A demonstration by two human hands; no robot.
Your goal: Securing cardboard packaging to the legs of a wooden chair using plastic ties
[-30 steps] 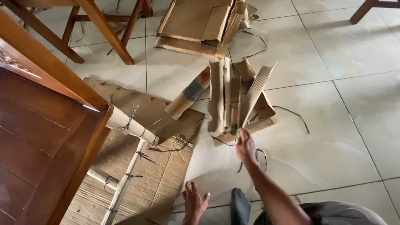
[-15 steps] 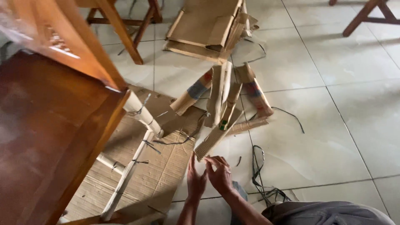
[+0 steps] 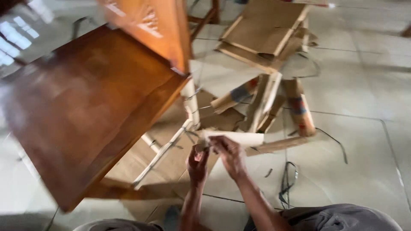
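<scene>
Both my hands meet in front of me over the tiled floor. My left hand (image 3: 197,161) and my right hand (image 3: 228,152) grip the near end of a pale strip of cardboard (image 3: 239,138) that runs off to the right. The frame is blurred, so the finger hold is hard to read. Just beyond lies a heap of folded cardboard pieces (image 3: 265,105), some with red and blue print.
A brown wooden chair (image 3: 90,102) fills the left, its legs wrapped in cardboard tubes (image 3: 190,100) tied with black straps. Flattened cardboard (image 3: 171,158) lies under it. A cardboard stack (image 3: 265,32) sits farther off. Black straps (image 3: 287,184) lie on the tiles (image 3: 364,141).
My right hand came back from the cardboard heap, my left joined it, and both now hold a cardboard strip. The view swung left, bringing the chair seat into view.
</scene>
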